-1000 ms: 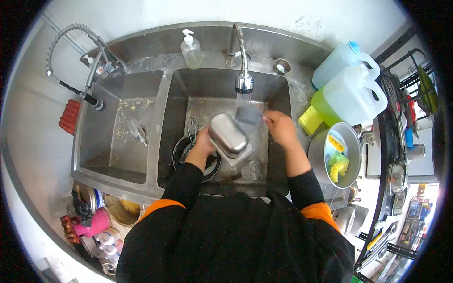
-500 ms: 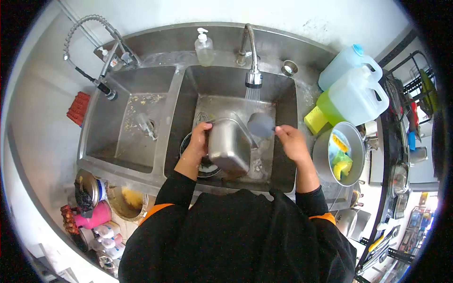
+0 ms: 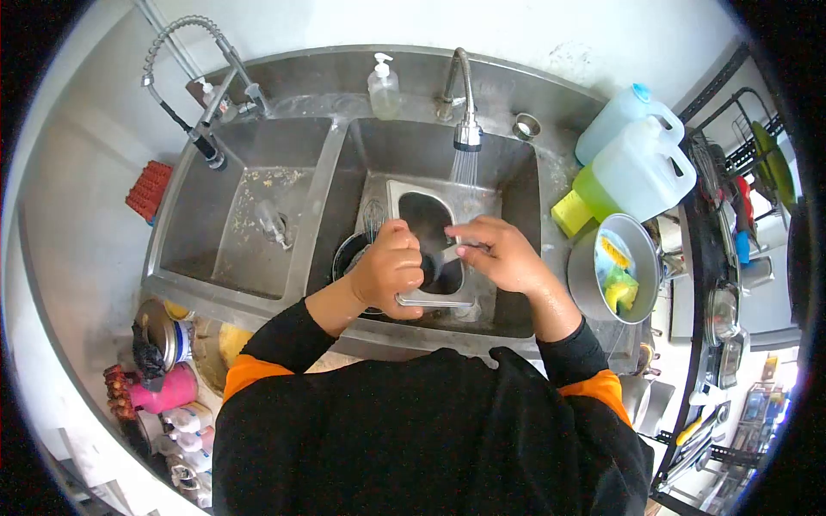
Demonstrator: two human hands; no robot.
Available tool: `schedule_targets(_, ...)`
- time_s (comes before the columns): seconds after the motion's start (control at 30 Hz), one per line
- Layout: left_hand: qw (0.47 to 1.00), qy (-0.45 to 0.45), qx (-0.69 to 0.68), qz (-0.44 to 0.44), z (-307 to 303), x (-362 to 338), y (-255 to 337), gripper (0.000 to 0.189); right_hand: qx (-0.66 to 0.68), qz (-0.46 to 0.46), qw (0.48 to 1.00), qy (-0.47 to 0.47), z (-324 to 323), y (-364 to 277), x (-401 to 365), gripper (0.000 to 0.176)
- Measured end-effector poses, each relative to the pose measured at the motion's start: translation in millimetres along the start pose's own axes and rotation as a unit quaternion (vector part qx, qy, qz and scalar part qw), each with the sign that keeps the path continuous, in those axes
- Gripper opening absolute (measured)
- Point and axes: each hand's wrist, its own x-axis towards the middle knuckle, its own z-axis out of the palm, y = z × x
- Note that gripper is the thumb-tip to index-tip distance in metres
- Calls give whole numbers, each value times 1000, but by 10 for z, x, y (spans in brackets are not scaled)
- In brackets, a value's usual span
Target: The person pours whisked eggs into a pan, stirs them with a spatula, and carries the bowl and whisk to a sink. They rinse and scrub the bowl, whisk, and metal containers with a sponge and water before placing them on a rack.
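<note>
In the right basin (image 3: 508, 297), my left hand (image 3: 391, 271) is closed on the rim of a deep steel food pan (image 3: 400, 196), whose opening now faces up towards me. My right hand (image 3: 508, 249) pinches the handle of a small grey measuring cup (image 3: 433, 268), which is blurred and partly hidden inside the pan. Water runs from the faucet (image 3: 467, 133) just behind the pan. A wire whisk (image 3: 372, 213) and a dark round pan (image 3: 347, 256) lie to the left, beneath my left forearm.
A steel pot (image 3: 583, 279) with sponges stands right of the basin. Near it are a yellow sponge (image 3: 570, 213) and two large jugs (image 3: 632, 163). A soap pump bottle (image 3: 384, 90) is at the back. The left basin (image 3: 215, 249) holds food scraps and a clear plastic item.
The pan has turned from opening away, base towards me, to opening upward. My right hand has moved left, bringing the measuring cup from beside the pan into it.
</note>
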Motion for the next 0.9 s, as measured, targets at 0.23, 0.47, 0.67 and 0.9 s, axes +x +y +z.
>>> schedule_targets(0.23, 994, 6, 73, 78, 26, -105, 101, 35, 391, 368, 840, 79, 466, -55, -301, 43)
schedule_targets(0.47, 988, -1, 149, -45, 486, -704, -168, 39, 206, 410, 887, 55, 815, 608, -88, 29)
schedule_targets(0.67, 888, 157, 39, -430, 606, -1440, -523, 41, 153, 338, 922, 111, 955, 1077, -426, 25)
schedule_targets(0.9, 664, -488, 66, -563, 916, -1910, -1138, 27, 199, 394, 864, 244, 896, 718, -996, 26)
